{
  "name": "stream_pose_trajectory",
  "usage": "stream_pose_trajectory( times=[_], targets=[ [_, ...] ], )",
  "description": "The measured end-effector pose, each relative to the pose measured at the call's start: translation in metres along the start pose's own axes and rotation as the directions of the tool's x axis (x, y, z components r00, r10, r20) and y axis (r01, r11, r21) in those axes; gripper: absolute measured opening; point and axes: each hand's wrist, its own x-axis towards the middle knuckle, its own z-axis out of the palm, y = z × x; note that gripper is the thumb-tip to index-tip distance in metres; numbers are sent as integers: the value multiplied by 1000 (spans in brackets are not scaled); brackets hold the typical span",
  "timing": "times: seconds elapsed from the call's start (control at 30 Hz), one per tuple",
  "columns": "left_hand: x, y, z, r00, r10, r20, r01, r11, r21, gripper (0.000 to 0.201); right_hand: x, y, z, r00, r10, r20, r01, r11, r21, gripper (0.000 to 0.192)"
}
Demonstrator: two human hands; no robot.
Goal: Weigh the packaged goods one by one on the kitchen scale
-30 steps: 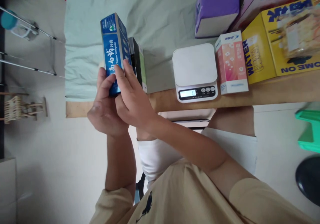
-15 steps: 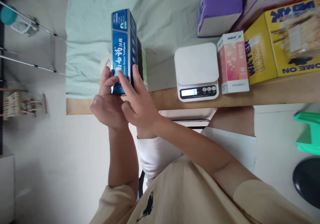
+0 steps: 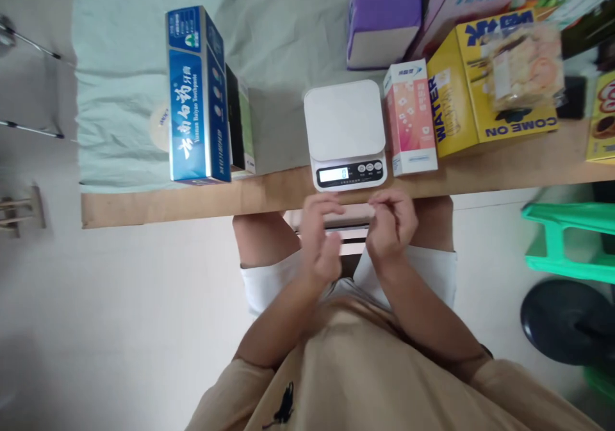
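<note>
Wooden tabletop (image 3: 504,178) runs across the frame with a pale green cloth (image 3: 120,98) over its left part, and the person sits at the near edge looking down. Both hands are off the table, held over the lap just below the edge. The left hand (image 3: 323,239) is loosely curled with nothing in it; the right hand (image 3: 391,223) has its fingertips pinched together, but I can't tell if there's anything tiny between them, looks like nothing.

Closest thing to both is the white kitchen scale (image 3: 346,133), straight ahead of the hands, display reading 0, platform bare. It sits about midway between them, so neither hand is clearly nearer.

The blue toothpaste box (image 3: 195,95) lies on the cloth well off to the left, long axis pointing away from the person, touching a dark box (image 3: 239,120) on its right. Left hand is the nearer one to it.

Just right of the scale is a pink carton (image 3: 410,120), then a yellow box (image 3: 480,88), with a purple pack (image 3: 382,15) behind.
</note>
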Motion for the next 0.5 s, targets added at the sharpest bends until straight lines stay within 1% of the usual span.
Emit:
stream_pose_trajectory(
  times=[0.07, 0.13, 0.17, 0.23, 0.3, 0.37, 0.4, 0.47, 0.5],
  targets=[
    [-1, 4, 32, 984, -31, 173, 25, 999, 37, 43, 8, 10, -16, 993, -6, -120, 0, 999, -50, 9],
    [3, 7, 60, 953, -35, 300, 7, 996, 92, 55, 19, 19, -30, 984, 9, -178, -24, 996, -81, 11],
    [6, 7, 71, 941, -50, 335, 9, 992, 122, 60, 25, 22, -37, 982, 21, -187, -40, 995, -95, 12],
    [10, 6, 90, 924, -117, 364, 53, 982, 180, 67, 34, 27, -45, 985, 43, -167, -63, 991, -116, 14],
    [11, 5, 103, 900, -206, 384, 125, 966, 226, 72, 40, 29, -49, 988, 55, -142, -73, 989, -125, 20],
    [11, 6, 110, 872, -266, 411, 172, 952, 252, 78, 42, 30, -49, 984, 52, -169, -75, 988, -135, 22],
    [10, 6, 112, 862, -277, 426, 179, 950, 256, 80, 42, 30, -49, 980, 55, -190, -82, 987, -135, 23],
    [8, 7, 115, 855, -277, 439, 178, 951, 252, 81, 42, 31, -48, 972, 92, -215, -118, 986, -114, 25],
    [7, 7, 116, 853, -277, 442, 180, 952, 248, 82, 41, 32, -48, 974, 130, -187, -151, 984, -99, 28]
  ],
)
